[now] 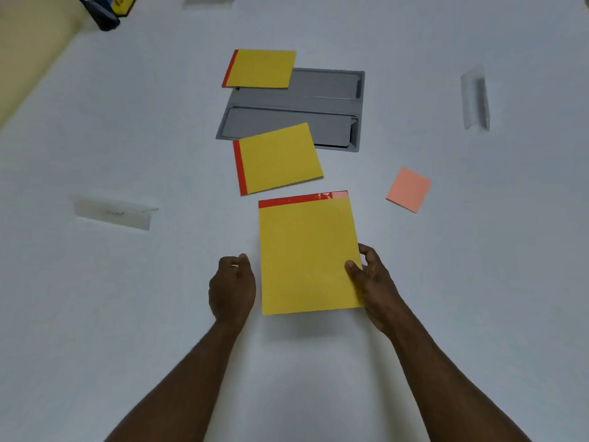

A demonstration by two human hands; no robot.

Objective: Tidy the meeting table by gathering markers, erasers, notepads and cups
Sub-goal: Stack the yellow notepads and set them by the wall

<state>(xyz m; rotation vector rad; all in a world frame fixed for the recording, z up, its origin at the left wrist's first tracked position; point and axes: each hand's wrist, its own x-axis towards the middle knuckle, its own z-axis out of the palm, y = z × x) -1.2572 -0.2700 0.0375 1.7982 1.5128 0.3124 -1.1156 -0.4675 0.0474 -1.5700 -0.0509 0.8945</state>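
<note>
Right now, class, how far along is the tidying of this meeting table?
Done: nothing looks gathered yet. In hand: the right hand grips the near pad; the left hand is curled beside it, holding nothing. Left: the middle pad, far pad and pink notes lie apart.

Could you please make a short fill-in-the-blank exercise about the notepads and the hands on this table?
1. The right hand holds the nearest yellow notepad by its ____ edge.
2. The table shows ____ yellow notepads.
3. The small sticky pad is ____ in colour.
4. The left hand holds ____.

Missing words: right; three; pink; nothing
</note>
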